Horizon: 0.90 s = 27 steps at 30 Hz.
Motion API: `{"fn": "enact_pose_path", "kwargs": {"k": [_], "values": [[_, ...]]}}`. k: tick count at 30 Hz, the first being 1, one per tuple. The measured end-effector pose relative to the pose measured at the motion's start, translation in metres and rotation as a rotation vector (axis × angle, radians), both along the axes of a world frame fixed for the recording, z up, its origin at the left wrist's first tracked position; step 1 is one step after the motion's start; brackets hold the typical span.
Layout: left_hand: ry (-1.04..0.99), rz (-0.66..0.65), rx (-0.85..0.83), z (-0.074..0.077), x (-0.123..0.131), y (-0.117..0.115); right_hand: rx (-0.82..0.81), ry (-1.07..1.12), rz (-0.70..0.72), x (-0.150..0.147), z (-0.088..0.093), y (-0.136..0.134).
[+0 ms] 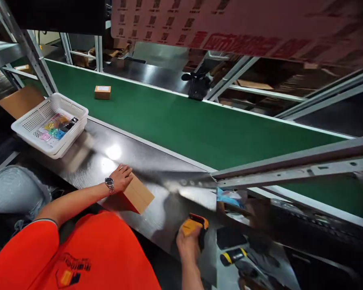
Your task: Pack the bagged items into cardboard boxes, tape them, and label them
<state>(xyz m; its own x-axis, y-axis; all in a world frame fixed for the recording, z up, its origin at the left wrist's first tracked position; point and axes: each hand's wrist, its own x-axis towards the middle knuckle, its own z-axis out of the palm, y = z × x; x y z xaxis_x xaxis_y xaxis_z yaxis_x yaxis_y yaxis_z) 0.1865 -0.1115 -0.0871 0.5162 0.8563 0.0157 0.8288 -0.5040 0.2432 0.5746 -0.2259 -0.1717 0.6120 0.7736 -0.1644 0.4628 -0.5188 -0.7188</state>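
Note:
A closed brown cardboard box (pixel 140 194) lies on the metal worktop in front of me. My left hand (pixel 122 178), with a watch on its wrist, grips the left end of the box, fingers over its top edge. Off to the right, my right hand (pixel 189 241) is wrapped round a yellow-and-black handheld tool (pixel 191 226). The tool has a dark, red-edged front; its exact kind is unclear. It is held above the worktop, apart from the box.
Beyond the metal worktop (pixel 133 151) runs a green conveyor belt (pixel 169 123) carrying a small labelled box (pixel 102 93). A white basket (pixel 75 131) with colourful small packets stands left. A metal frame bar (pixel 290 169) crosses at right, near a black-and-yellow object (pixel 233 256).

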Motion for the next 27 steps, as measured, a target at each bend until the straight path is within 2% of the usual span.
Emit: {"fn": "enact_pose_path", "kwargs": {"k": [3,6,9,11,14,16,21,23,25,27], "values": [[0.000,-0.034,0.023,0.002,0.000,0.001,0.112,0.262,-0.082,-0.001,0.032,0.016],[-0.007,-0.035,0.032,0.002,0.001,0.000,0.275,0.517,-0.094,-0.018,0.072,0.029],[-0.022,-0.016,0.044,0.001,0.003,-0.001,0.352,0.752,-0.018,-0.059,0.105,0.040],[-0.023,-0.012,0.039,0.001,0.003,-0.002,0.343,0.817,0.064,-0.093,0.116,0.048],[-0.006,-0.030,0.011,0.001,0.002,0.000,0.299,0.773,0.182,-0.138,0.115,0.061],[-0.007,-0.040,-0.007,0.001,0.001,0.001,0.283,0.702,0.243,-0.153,0.107,0.067],[-0.141,-0.011,-0.067,0.001,-0.006,0.006,0.282,0.668,0.278,-0.146,0.093,0.070],[-0.288,0.107,-0.067,0.005,-0.011,0.009,0.290,0.677,0.272,-0.141,0.091,0.069],[-0.478,0.324,-0.076,0.013,-0.016,0.014,0.297,0.661,0.291,-0.140,0.089,0.066],[-0.658,0.557,-0.204,0.024,-0.017,0.019,0.304,0.639,0.315,-0.140,0.088,0.064]]}}
